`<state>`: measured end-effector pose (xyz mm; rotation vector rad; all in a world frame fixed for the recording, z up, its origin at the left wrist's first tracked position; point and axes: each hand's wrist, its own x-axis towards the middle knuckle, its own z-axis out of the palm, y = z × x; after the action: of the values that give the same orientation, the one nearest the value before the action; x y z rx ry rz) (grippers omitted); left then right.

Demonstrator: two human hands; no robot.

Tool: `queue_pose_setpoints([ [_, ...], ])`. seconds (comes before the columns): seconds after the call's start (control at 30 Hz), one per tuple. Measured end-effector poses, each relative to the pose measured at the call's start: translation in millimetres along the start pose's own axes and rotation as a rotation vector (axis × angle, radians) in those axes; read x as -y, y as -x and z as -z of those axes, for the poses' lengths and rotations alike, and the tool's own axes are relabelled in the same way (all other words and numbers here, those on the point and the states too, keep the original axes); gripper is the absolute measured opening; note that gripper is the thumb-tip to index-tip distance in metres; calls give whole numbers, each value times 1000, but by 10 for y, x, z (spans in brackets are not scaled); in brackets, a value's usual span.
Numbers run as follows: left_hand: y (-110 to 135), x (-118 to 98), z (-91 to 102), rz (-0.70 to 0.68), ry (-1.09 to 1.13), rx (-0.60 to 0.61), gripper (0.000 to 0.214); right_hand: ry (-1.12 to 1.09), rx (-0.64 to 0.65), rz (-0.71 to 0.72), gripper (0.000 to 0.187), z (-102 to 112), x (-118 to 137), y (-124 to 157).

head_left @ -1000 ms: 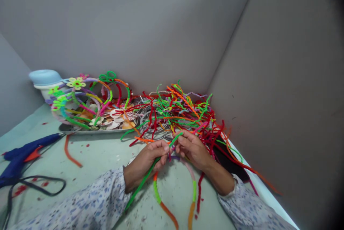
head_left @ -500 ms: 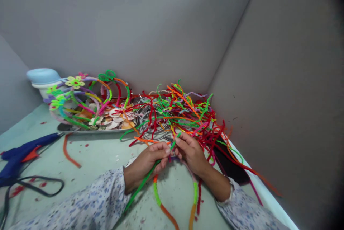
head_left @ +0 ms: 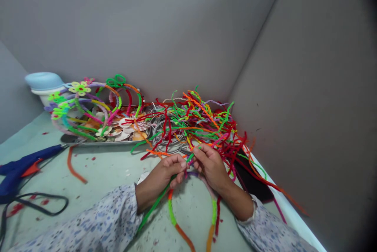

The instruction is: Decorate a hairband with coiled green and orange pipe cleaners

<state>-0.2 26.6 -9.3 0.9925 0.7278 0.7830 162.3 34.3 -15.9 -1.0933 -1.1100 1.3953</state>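
Observation:
A green pipe cleaner (head_left: 155, 205) runs from below my left forearm up into both hands. My left hand (head_left: 165, 173) pinches it, thumb against fingers. Its upper end is pinched by my right hand (head_left: 209, 165), a short way to the right. Beneath the hands lies a headband (head_left: 171, 209) wrapped in orange, lime, purple and pink pipe cleaner; its top is partly hidden behind the fingers. A dark red pipe cleaner (head_left: 218, 216) rests beside its right side.
A heap of colourful pipe cleaners (head_left: 203, 118) and coiled wire (head_left: 160, 132) lies behind my hands. To the left, a metal tray (head_left: 97, 144) holds shells and finished flower headbands (head_left: 119, 96). A blue glue gun (head_left: 26, 165) with its cord lies at far left, near a blue-lidded container (head_left: 45, 83).
The green tip between my hands leans further right and lower as my right fingers bend it slightly. My left hand stays almost in place; the view has shifted a little.

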Motion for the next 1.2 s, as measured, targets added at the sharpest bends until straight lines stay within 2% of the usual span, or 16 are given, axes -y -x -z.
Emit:
queue_pose_setpoints([
  [0.17,-13,22,10,0,-31,9,14,-119,-39,1,27,-20,-34,-19],
  [0.37,-29,37,33,3,19,18,14,-180,81,-40,23,37,11,-63],
  [0.67,-11,1,7,9,30,17,12,-236,-49,10,25,43,3,-82],
  [0.87,-36,42,39,-11,83,9,14,-109,162,-45,25,65,57,-58],
  [0.93,-41,47,42,-19,72,11,14,-55,194,-54,25,56,38,-41],
  [1.03,-39,29,23,-19,38,17,16,-39,176,-55,23,21,0,-13],
  [1.2,-22,-13,-22,-23,13,6,15,-186,77,-36,21,-32,-4,-4],
])
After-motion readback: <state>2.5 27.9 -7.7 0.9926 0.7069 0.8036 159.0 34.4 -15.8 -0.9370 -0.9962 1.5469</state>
